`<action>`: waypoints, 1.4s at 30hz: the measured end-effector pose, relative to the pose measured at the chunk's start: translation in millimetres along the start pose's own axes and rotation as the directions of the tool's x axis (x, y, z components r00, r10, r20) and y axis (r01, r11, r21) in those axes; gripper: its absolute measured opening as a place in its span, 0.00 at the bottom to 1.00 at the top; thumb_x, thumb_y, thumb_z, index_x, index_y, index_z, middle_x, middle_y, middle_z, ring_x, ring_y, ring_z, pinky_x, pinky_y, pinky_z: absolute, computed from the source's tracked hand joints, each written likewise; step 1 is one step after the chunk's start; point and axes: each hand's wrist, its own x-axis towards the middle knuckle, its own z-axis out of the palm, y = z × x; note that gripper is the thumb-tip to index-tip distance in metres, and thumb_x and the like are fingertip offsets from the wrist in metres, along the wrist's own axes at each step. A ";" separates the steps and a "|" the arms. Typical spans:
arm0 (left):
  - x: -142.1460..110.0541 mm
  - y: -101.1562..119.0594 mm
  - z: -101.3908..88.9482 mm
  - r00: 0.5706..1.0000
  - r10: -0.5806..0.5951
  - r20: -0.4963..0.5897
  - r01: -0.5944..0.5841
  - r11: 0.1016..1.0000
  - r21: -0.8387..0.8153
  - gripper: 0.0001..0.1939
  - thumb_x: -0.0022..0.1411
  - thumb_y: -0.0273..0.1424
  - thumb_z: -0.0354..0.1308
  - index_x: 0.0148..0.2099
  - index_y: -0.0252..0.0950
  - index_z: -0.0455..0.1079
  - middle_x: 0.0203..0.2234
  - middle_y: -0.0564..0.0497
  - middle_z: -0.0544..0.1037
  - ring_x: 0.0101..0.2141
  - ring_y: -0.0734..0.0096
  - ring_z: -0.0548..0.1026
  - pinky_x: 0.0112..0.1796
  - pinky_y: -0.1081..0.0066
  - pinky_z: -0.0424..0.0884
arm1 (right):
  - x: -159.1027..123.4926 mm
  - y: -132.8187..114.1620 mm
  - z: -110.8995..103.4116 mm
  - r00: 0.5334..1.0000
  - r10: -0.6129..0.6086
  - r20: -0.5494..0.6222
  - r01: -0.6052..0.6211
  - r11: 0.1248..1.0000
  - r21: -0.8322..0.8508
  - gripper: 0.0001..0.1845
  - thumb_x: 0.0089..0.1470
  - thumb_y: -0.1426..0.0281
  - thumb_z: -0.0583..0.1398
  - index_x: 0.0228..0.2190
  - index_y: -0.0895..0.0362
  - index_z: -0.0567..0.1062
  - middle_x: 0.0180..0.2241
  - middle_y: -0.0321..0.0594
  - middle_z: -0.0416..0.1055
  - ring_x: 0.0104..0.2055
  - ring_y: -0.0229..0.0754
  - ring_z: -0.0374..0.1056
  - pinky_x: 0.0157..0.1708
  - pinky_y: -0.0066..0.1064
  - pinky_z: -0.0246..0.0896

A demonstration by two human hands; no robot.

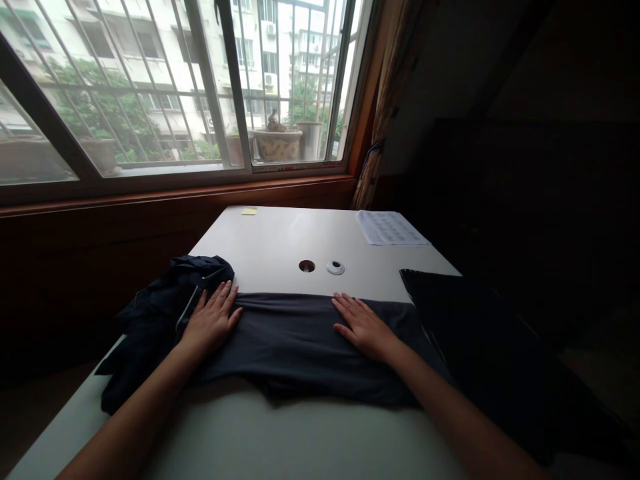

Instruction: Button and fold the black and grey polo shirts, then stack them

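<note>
A dark grey garment [290,340], possibly a pair of trousers, lies spread sideways across the white table. Its upper edge is fairly straight, while the lower edge is uneven with a small dip near the middle. My left hand [213,317] rests flat on its left part, fingers stretched out, beside a bunched heap of dark navy clothing [145,333] with a pale stripe of trim. Palm down, my right hand [365,327] lies on the right part with fingers extended. The garment's right end meets a dark, flat piece [480,333]; shadow hides where one stops.
The white table [280,233] has a round cable hole [307,267] with a white ring-shaped cover [335,267] beside it. Printed sheets [393,228] lie at the back right, a yellow note [249,211] at the back left. Beyond stands a barred window [175,87] with a curtain [373,167].
</note>
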 end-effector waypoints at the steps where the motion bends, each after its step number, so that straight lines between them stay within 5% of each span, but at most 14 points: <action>1: -0.1 0.1 0.3 1.000 0.008 -0.004 -0.008 1.000 -0.005 0.33 0.73 0.44 0.41 0.73 0.35 0.48 0.71 0.43 0.48 0.70 0.56 0.48 0.67 0.48 0.39 | -7.9 8.8 0.4 1.000 0.022 -0.009 -0.022 1.000 -0.013 0.36 0.67 0.48 0.44 0.69 0.51 0.49 0.71 0.39 0.42 0.73 0.46 0.40 0.70 0.46 0.38; 6: -0.3 2.2 -9.6 0.992 0.092 -0.083 -0.096 0.994 -0.052 0.30 0.73 0.41 0.44 0.72 0.37 0.50 0.71 0.44 0.48 0.70 0.54 0.46 0.67 0.46 0.40 | -39.0 42.4 0.7 0.992 0.111 -0.060 -0.116 0.990 -0.078 0.35 0.67 0.51 0.46 0.69 0.51 0.49 0.71 0.40 0.46 0.72 0.46 0.42 0.69 0.47 0.41; 10: -11.1 20.7 -34.4 0.957 0.270 -0.109 -0.281 0.954 -0.107 0.27 0.73 0.40 0.46 0.70 0.40 0.56 0.70 0.45 0.51 0.70 0.52 0.46 0.66 0.42 0.40 | -54.1 36.2 -6.6 0.980 0.133 -0.147 -0.149 0.984 -0.102 0.35 0.68 0.53 0.48 0.70 0.51 0.48 0.71 0.43 0.46 0.72 0.49 0.42 0.69 0.51 0.41; 12: -22.0 39.2 -47.5 0.907 0.413 -0.076 -0.420 0.890 -0.179 0.26 0.73 0.39 0.48 0.70 0.43 0.57 0.69 0.48 0.55 0.69 0.54 0.48 0.66 0.44 0.44 | -61.9 20.0 -10.8 0.979 0.106 -0.173 -0.121 0.989 -0.080 0.34 0.68 0.55 0.48 0.70 0.51 0.47 0.71 0.43 0.43 0.73 0.49 0.40 0.69 0.51 0.41; 15: -40.9 70.5 -60.9 0.775 0.631 -0.015 -0.601 0.730 -0.325 0.27 0.72 0.41 0.51 0.70 0.46 0.56 0.68 0.52 0.59 0.69 0.57 0.51 0.66 0.50 0.52 | -75.4 -9.3 -11.9 0.993 0.010 -0.117 -0.012 1.000 -0.009 0.34 0.68 0.56 0.49 0.70 0.49 0.47 0.72 0.41 0.40 0.73 0.48 0.39 0.69 0.50 0.43; 18: -55.7 91.2 -66.2 0.706 0.708 0.011 -0.646 0.650 -0.400 0.32 0.70 0.42 0.54 0.72 0.46 0.51 0.69 0.52 0.57 0.69 0.55 0.50 0.66 0.48 0.50 | -89.0 -26.6 -7.7 0.995 -0.094 -0.010 0.095 0.994 0.045 0.34 0.67 0.55 0.51 0.69 0.45 0.47 0.72 0.39 0.42 0.73 0.49 0.40 0.69 0.52 0.41; 24: -71.2 86.1 -70.9 0.690 0.724 -0.008 -0.661 0.625 -0.416 0.32 0.71 0.29 0.52 0.72 0.51 0.48 0.68 0.57 0.58 0.69 0.59 0.48 0.67 0.47 0.47 | -118.1 -7.4 -6.8 0.999 -0.013 0.037 0.012 1.000 0.011 0.35 0.67 0.53 0.51 0.69 0.41 0.45 0.72 0.36 0.40 0.73 0.51 0.39 0.68 0.55 0.39; 31: -94.7 75.5 -70.8 0.681 0.731 -0.038 -0.692 0.626 -0.360 0.31 0.71 0.23 0.49 0.71 0.47 0.52 0.64 0.53 0.66 0.65 0.61 0.60 0.64 0.52 0.60 | -147.5 10.3 -5.1 0.994 0.109 0.024 -0.108 0.993 -0.046 0.37 0.66 0.50 0.51 0.69 0.40 0.42 0.72 0.36 0.39 0.72 0.51 0.40 0.68 0.56 0.42; 36: -100.7 71.1 -64.0 0.783 0.619 -0.062 -0.604 0.732 -0.317 0.33 0.68 0.18 0.48 0.71 0.45 0.52 0.59 0.47 0.71 0.56 0.62 0.70 0.55 0.60 0.73 | -160.3 11.7 -13.1 0.998 0.067 0.003 -0.067 0.998 -0.016 0.39 0.62 0.49 0.56 0.68 0.44 0.52 0.70 0.40 0.48 0.71 0.54 0.45 0.66 0.55 0.50; 42: -92.4 64.4 -61.4 0.851 0.526 -0.001 -0.508 0.821 -0.261 0.27 0.63 0.16 0.50 0.61 0.40 0.66 0.47 0.45 0.75 0.45 0.61 0.72 0.48 0.62 0.74 | -180.9 11.5 -35.4 0.996 0.017 -0.082 -0.018 1.000 -0.020 0.16 0.60 0.66 0.60 0.50 0.48 0.77 0.53 0.42 0.74 0.54 0.49 0.71 0.53 0.41 0.68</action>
